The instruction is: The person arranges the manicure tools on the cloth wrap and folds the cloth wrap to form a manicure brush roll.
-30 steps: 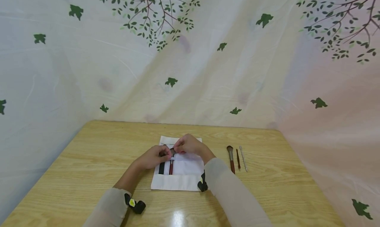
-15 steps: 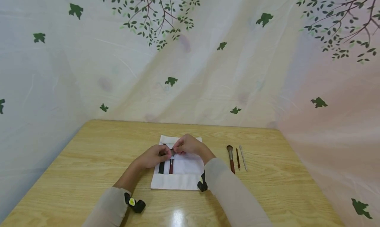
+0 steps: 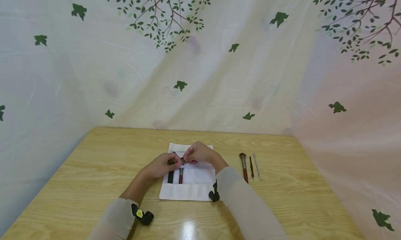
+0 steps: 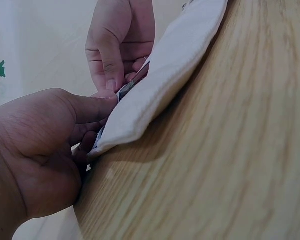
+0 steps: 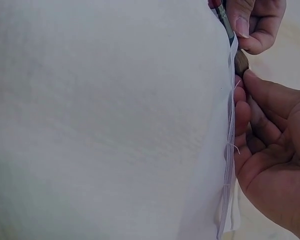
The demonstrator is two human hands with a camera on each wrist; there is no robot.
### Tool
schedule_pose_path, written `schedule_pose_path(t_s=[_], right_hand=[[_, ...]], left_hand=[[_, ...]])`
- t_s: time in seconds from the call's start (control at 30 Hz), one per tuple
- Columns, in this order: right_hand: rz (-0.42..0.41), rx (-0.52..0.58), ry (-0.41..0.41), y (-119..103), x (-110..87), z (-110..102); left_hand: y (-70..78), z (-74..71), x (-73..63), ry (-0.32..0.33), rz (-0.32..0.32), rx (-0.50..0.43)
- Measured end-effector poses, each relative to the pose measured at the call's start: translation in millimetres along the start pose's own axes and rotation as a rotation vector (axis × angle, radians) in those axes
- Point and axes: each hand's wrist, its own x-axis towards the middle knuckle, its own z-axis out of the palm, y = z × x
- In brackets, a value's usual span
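Note:
A white cloth tool roll (image 3: 197, 177) lies spread on the table, with a brush with a red handle (image 3: 180, 176) lying lengthwise in its left part. In the right wrist view, the thumb and fingers of my right hand (image 3: 200, 153) pinch that brush's brown bristle head (image 5: 241, 62). My left hand (image 3: 159, 166) is at its metal ferrule (image 5: 224, 19), where thumb and finger pinch the narrow white band (image 5: 234, 46) of the roll that crosses the brush. Left of the brush, a black strip-like item (image 3: 170, 177) lies in the roll, its upper part partly hidden by my left hand.
On the table (image 3: 297, 198) right of the roll lie a larger brush (image 3: 244, 167), a thin red-brown tool (image 3: 251, 167) and a slim silver tool (image 3: 257, 167). A leaf-printed cloth (image 3: 213, 93) hangs behind the table's far edge.

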Motion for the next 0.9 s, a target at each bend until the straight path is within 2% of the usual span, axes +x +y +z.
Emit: schedule_pose_path(t_s=[0.17,0.43,0.6,0.77,0.9], right_hand=[[-0.012,0.007,0.017,-1.8,-2.0,-1.1],[-0.029,0.006,0.047,-4.5,-7.2,-7.2],[-0.027,0.0,0.061,-5.0,-12.8,-17.6],[-0.051,-0.005,0.079,4.3,-18.7,-30.4],[-0.046,-0.022,0.098,10.2,-28.0,-41.1]], left_hand=[[0.9,0.3,0.6,-0.001,-0.018,0.001],[-1.1,1.2,1.2,0.002,-0.01,0.006],[0.5,-0.1,0.1,-0.002,-0.017,0.013],[2.6,0.6,0.2,0.0,-0.044,0.005],[2.4,0.6,0.1,0.0,-0.032,-0.001]])
